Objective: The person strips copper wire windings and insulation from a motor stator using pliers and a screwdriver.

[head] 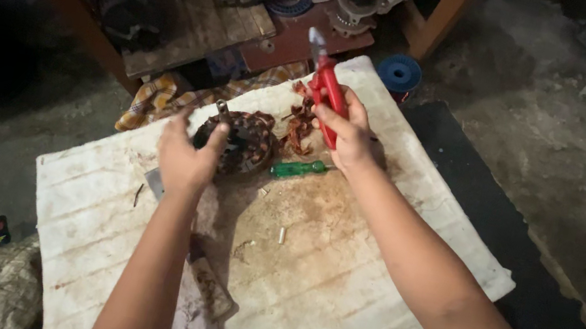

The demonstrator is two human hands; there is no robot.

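The round wound coil (pixel 241 141), a dark ring wrapped in copper-coloured wire, sits on the counter (pixel 335 292) near its far edge, roughly midway along that edge. Seen from the head camera, the left hand (pixel 186 158) rests against the near left side of the coil, fingers curled over its rim and closed on it. The right hand (pixel 350 136) is raised just to the right of the coil, clamped around the red handles of a pair of pliers (pixel 327 86), whose grey metal nose points up and away toward the far edge. Between the two hands, a loose tangle of reddish-brown wire scraps (pixel 300 122) lies beside the coil, touching or nearly touching it. A screwdriver with a green handle (pixel 299 169) lies flat on the counter just near of the scraps, below the right hand. The counter is covered by a stained whitish ribbed sheet, browned most heavily around its middle. A small pale cylindrical bit (pixel 281 235) lies on that stained patch, well apart from the coil. Along the left forearm, a flat worn tool (pixel 211 287) lies toward the near edge; what it is I cannot tell. Beyond the far right corner a blue spool (pixel 399 72) stands on the floor, and a checked cloth (pixel 160 97) hangs off the far left edge.
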